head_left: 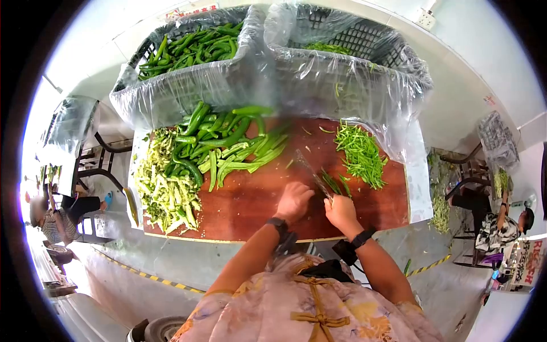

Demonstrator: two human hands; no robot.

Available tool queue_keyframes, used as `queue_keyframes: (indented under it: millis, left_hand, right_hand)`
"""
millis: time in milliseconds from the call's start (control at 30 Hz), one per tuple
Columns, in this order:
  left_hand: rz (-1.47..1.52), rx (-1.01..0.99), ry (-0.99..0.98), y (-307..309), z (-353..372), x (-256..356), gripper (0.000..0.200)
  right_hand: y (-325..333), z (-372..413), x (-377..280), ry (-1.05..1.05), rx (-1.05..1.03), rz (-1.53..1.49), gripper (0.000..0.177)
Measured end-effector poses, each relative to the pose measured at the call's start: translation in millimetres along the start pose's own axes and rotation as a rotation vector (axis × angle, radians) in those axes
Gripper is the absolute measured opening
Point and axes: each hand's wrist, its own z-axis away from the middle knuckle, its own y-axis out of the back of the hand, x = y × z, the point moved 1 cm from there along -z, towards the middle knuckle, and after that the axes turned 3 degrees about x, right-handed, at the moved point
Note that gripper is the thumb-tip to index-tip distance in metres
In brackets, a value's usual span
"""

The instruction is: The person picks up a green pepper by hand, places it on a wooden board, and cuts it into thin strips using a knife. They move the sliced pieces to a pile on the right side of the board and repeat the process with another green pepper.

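My right hand grips the handle of a knife, whose blurred blade points away from me over the brown wooden cutting board. A few dark green peppers lie just above that hand, by the blade. My left hand rests curled on the board just left of the knife; whether it holds anything is hidden. Whole and split green peppers are heaped at the board's back left. Pale trimmings and seeds cover its left end. Thin green strips are piled at the right.
Two plastic-lined crates stand behind the board: the left crate full of green peppers, the right crate with some greens at the bottom. People sit at the far left and far right. Scraps lie off the board's right end.
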Motion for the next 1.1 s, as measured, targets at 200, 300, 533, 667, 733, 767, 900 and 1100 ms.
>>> queue_keyframes:
  millis: [200, 300, 533, 667, 733, 767, 900, 1100]
  left_hand:
    - [-0.009, -0.018, 0.022, -1.5, 3.4, -0.8, 0.022]
    - [-0.035, -0.080, 0.040, -2.3, 4.6, -2.9, 0.020]
    - [-0.019, -0.028, 0.021, -0.1, 1.7, -1.0, 0.019]
    - [0.001, -0.045, 0.017, 1.2, 2.0, 0.1, 0.019]
    - [0.000, -0.058, 0.021, 0.1, 6.1, -1.4, 0.019]
    - [0.005, -0.061, 0.019, -1.6, 3.6, -3.3, 0.020]
    - [0.019, -0.020, 0.031, 1.2, 3.5, 1.4, 0.018]
    - [-0.005, 0.041, 0.062, 1.7, 1.9, 2.4, 0.012]
  right_hand:
    - [29.1, 25.2, -6.0, -0.039, -0.116, 0.050, 0.028]
    - [31.4, 29.9, -10.4, -0.038, -0.118, 0.031, 0.029]
    - [21.2, 20.4, -9.9, -0.065, -0.204, 0.057, 0.030]
    - [-2.5, 3.4, -11.8, -0.027, -0.106, 0.056, 0.030]
    - [-8.6, -4.2, -13.9, -0.026, -0.061, 0.035, 0.030]
    - [-7.9, -7.7, -12.3, -0.039, -0.039, 0.002, 0.030]
    - [-5.0, 3.0, 5.4, -0.065, 0.005, -0.047, 0.030]
    - [24.8, 29.3, -6.7, -0.033, -0.130, 0.022, 0.029]
